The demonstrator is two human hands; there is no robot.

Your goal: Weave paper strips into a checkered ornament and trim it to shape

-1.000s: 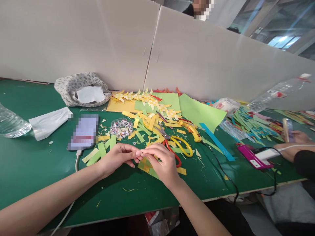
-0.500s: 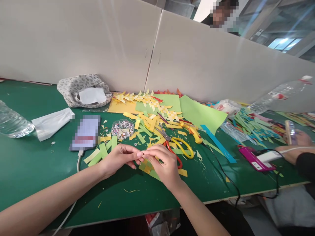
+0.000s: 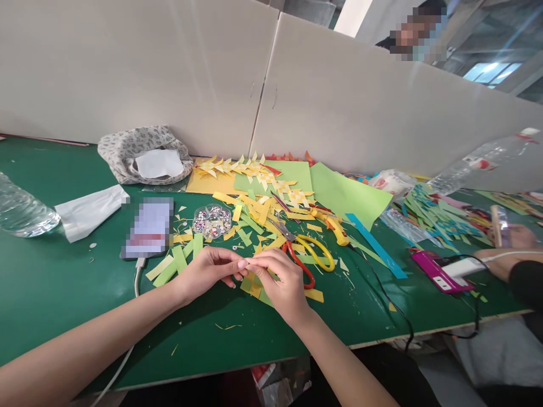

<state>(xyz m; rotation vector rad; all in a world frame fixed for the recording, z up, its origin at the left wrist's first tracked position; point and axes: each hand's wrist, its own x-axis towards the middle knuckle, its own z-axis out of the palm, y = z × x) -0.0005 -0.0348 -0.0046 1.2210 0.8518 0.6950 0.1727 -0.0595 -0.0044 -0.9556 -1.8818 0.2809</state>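
My left hand (image 3: 214, 268) and my right hand (image 3: 278, 277) meet fingertip to fingertip above the table. Both are closed in a pinch; whatever lies between the fingertips is too small or hidden to name. Under and behind my right hand lies a woven yellow-and-green paper piece (image 3: 253, 287), partly covered. Scissors (image 3: 314, 251) with red and yellow handles rest just beyond that hand. A round clear case of googly eyes (image 3: 212, 221) sits behind my left hand. Cut green paper strips (image 3: 180, 259) lie beside my left wrist, and yellow strips (image 3: 263, 212) are scattered farther back.
A yellow glue gun (image 3: 335, 227) with a black cord lies to the right, near a blue strip (image 3: 375, 246). A phone (image 3: 148, 229) is plugged in at left. Farther right are a pink power strip (image 3: 436, 271) and another person's hand (image 3: 517, 240). A partition (image 3: 169, 73) stands behind.
My hands stay pinched together in nearly the same spot. Beyond the partition, a person has shifted to the right.
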